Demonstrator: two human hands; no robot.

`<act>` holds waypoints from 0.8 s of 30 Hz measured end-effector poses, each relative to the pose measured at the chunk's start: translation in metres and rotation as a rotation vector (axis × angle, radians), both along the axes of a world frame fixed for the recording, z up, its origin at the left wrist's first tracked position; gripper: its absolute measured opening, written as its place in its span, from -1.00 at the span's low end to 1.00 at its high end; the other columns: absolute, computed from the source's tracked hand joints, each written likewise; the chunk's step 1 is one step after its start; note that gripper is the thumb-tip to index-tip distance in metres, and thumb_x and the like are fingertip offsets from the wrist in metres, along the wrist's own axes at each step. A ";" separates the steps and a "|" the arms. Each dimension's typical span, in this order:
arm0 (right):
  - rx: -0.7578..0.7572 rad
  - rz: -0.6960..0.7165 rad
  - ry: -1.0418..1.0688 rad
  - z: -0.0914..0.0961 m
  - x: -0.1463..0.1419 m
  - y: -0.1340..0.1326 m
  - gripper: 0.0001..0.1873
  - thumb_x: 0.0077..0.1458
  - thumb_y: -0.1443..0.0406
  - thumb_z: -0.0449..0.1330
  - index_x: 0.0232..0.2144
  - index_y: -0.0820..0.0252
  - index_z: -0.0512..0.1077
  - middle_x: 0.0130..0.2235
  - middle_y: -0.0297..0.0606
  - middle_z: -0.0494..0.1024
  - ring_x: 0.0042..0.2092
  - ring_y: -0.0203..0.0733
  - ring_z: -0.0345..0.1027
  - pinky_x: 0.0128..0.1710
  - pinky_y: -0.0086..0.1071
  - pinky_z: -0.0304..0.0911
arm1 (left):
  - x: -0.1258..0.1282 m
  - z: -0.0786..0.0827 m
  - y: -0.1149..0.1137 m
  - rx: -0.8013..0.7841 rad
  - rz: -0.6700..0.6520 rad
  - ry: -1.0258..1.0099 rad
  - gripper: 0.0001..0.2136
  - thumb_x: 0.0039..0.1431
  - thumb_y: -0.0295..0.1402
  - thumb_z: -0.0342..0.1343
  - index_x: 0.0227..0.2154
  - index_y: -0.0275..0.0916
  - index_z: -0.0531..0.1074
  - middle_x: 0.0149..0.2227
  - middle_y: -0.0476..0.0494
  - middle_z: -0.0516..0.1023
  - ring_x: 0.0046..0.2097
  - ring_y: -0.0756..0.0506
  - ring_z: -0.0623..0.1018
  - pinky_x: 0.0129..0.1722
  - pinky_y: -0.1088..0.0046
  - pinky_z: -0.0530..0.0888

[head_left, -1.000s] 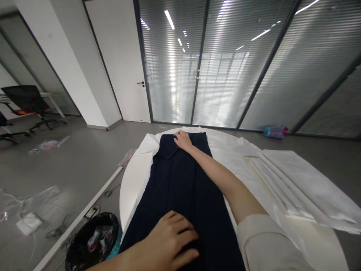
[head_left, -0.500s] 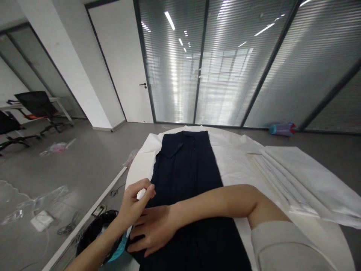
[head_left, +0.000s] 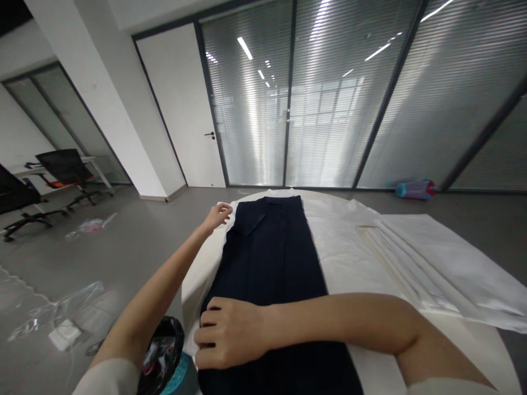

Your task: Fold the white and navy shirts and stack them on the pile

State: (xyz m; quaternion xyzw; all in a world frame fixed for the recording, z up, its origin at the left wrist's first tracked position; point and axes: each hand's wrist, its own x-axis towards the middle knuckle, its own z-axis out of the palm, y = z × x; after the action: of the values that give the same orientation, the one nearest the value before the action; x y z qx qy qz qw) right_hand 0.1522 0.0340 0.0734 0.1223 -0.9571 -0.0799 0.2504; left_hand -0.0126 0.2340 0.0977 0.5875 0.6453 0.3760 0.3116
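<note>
Head view shows a dark navy garment [head_left: 269,258] laid flat and lengthwise on a round white bench [head_left: 193,274], with a white cloth [head_left: 341,241] spread under it; the garment runs from the near edge up to the far edge, its collar end farthest from me.

My right hand [head_left: 230,332] lies across the near end of the garment, palm down, forearm crossing from the right side; its fingers [head_left: 208,329] are curled loosely at the garment's left edge, pressing on the fabric; I cannot tell whether they pinch a fold or only rest there.

My left hand [head_left: 217,215] is stretched out to the far left corner of the garment, beside the collar area; its fingers [head_left: 224,208] are drawn together at the edge of the white cloth, just beside the dark fabric; whether they have actually gripped anything is too small to tell.

On the right part of the bench lies a stack of folded white sheets [head_left: 436,269], well apart from both hands; below the bench's left edge stands a black bin [head_left: 162,356]; on the grey floor to the left lie clear plastic wrappers [head_left: 57,312]; 2 office chairs [head_left: 66,170] stand at far left; a blue and pink roll [head_left: 415,189] lies by the glass wall.
</note>
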 end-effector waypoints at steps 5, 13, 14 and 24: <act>-0.047 -0.135 0.042 0.006 0.022 -0.012 -0.72 0.36 0.33 0.00 -0.30 0.12 0.50 -0.39 -0.40 0.50 -0.38 -0.26 0.29 -0.39 -0.33 0.09 | 0.016 -0.020 0.080 -0.269 0.010 0.124 -0.78 0.30 -0.32 0.16 -0.07 -0.33 0.45 -0.15 -0.16 0.54 -0.22 -0.06 0.56 -0.25 0.37 0.55; -0.015 -0.108 -0.063 -0.036 0.001 -0.007 -0.73 0.31 0.25 0.14 0.03 -0.01 0.50 0.08 -0.43 0.50 0.05 -0.17 0.32 -0.19 -0.34 0.26 | 0.020 -0.041 0.132 -0.425 0.048 0.190 -0.67 0.32 -0.25 0.14 0.06 -0.29 0.39 0.04 -0.23 0.47 -0.03 -0.15 0.54 -0.07 0.17 0.54; -0.015 -0.095 -0.047 -0.044 -0.004 -0.005 -0.74 0.32 0.25 0.12 0.00 0.01 0.51 0.04 -0.43 0.52 0.04 -0.17 0.33 -0.17 -0.33 0.26 | 0.021 -0.041 0.136 -0.421 0.054 0.188 -0.67 0.32 -0.25 0.14 0.06 -0.29 0.39 0.04 -0.23 0.46 -0.03 -0.15 0.53 -0.07 0.17 0.54; -0.006 -0.125 0.000 -0.065 -0.021 0.004 -0.83 0.30 0.18 0.17 -0.32 0.07 0.49 -0.18 -0.38 0.55 -0.15 -0.20 0.34 -0.22 -0.32 0.18 | 0.018 -0.048 0.150 -0.353 0.008 0.163 -0.68 0.32 -0.25 0.14 0.06 -0.29 0.40 0.04 -0.23 0.47 -0.03 -0.16 0.53 -0.06 0.17 0.54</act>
State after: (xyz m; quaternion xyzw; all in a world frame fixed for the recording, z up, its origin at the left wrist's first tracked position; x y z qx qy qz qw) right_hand 0.1314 0.0377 0.0085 0.0617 -0.9631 -0.0924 0.2451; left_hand 0.0052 0.3842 0.0498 0.5496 0.7267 0.2096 0.3548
